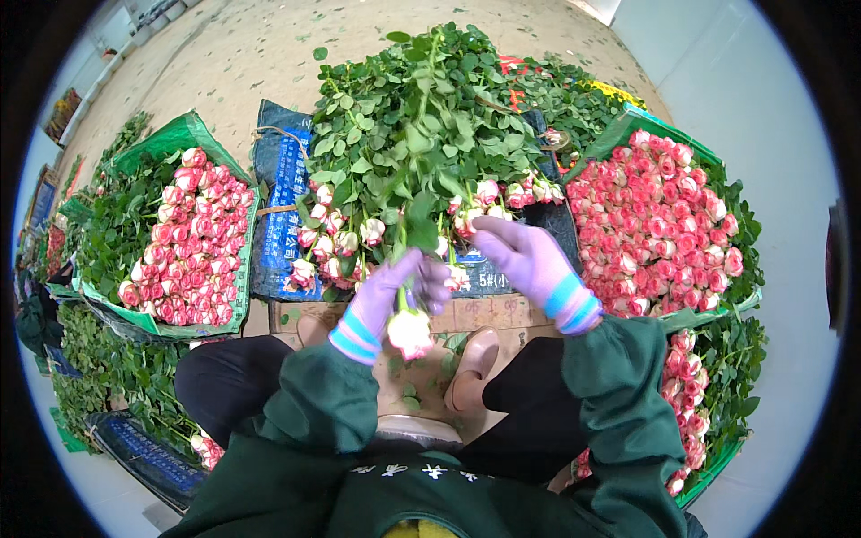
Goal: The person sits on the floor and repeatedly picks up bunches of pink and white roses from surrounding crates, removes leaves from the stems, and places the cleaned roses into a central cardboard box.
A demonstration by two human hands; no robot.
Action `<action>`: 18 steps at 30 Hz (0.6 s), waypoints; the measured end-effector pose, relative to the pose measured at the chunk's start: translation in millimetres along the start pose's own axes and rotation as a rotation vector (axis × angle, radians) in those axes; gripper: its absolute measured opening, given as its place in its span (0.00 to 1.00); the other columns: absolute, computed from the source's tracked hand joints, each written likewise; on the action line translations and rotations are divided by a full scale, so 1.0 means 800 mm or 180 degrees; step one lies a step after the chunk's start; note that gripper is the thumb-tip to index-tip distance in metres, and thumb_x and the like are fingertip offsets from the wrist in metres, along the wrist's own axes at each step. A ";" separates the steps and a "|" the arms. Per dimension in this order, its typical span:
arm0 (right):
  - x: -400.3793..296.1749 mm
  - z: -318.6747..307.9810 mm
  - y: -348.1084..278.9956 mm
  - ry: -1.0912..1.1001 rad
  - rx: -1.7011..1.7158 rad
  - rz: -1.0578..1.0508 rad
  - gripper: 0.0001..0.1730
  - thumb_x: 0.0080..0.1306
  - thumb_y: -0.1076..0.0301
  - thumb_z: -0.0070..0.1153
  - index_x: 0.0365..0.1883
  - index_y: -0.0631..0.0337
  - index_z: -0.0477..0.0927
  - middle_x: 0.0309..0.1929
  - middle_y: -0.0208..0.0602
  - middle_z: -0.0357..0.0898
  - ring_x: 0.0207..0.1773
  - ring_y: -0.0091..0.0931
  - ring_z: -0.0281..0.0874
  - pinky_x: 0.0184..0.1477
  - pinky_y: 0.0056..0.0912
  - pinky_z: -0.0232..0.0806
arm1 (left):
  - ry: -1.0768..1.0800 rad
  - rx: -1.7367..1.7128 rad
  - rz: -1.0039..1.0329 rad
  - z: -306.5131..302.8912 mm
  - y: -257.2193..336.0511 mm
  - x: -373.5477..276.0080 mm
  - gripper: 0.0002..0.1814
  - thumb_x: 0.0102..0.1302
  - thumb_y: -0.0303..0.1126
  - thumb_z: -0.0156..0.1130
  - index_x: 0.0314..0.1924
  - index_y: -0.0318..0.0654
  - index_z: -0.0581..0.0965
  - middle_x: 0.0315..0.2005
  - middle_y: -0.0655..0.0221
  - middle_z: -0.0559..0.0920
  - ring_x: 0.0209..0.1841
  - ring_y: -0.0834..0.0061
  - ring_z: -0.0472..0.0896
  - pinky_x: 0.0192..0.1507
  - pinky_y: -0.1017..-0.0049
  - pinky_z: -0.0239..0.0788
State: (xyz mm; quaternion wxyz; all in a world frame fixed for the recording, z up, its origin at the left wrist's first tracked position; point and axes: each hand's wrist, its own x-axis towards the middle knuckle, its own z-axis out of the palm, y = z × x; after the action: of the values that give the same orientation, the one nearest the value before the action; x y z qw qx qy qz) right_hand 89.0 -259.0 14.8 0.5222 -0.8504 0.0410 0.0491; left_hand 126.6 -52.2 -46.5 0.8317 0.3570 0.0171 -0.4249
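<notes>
My left hand (397, 286), in a purple glove with blue cuff bands, is closed around the stem of one rose. That rose's white, pink-edged bloom (409, 334) hangs head-down below my fingers, and its leafy stem runs away from me over the pile, partly blurred. My right hand (528, 259), gloved alike, has its fingers apart and holds nothing. Its fingertips are at a pink-and-white rose (465, 222) at the pile's near edge; whether they touch it I cannot tell. Before me, the heap of leafy rose stems (383, 128) lies on a dark printed sheet (276, 228), blooms towards me.
Packed pink roses fill a green-edged wrap on the left (202, 235) and a larger one on the right (652, 228). More roses (686, 397) stand by my right side, and leafy stems (128, 376) lie at my left. A pale wall (746, 87) rises on the right.
</notes>
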 end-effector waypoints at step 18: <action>-0.004 0.115 0.176 -0.0129 0.0536 0.0324 0.15 0.55 0.64 0.61 0.37 0.64 0.79 0.35 0.39 0.81 0.40 0.27 0.79 0.42 0.30 0.69 | 0.0063 0.3728 -0.0316 -0.036 -0.147 -0.103 0.20 0.64 0.41 0.53 0.52 0.38 0.72 0.37 0.65 0.81 0.39 0.77 0.78 0.45 0.77 0.68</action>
State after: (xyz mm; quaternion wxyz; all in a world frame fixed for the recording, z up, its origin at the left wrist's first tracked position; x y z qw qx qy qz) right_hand 65.4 -240.2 -150.9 0.5894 -0.7991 0.0775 0.0891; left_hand -2.5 -22.4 -108.6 0.4748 0.7597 -0.1960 -0.3987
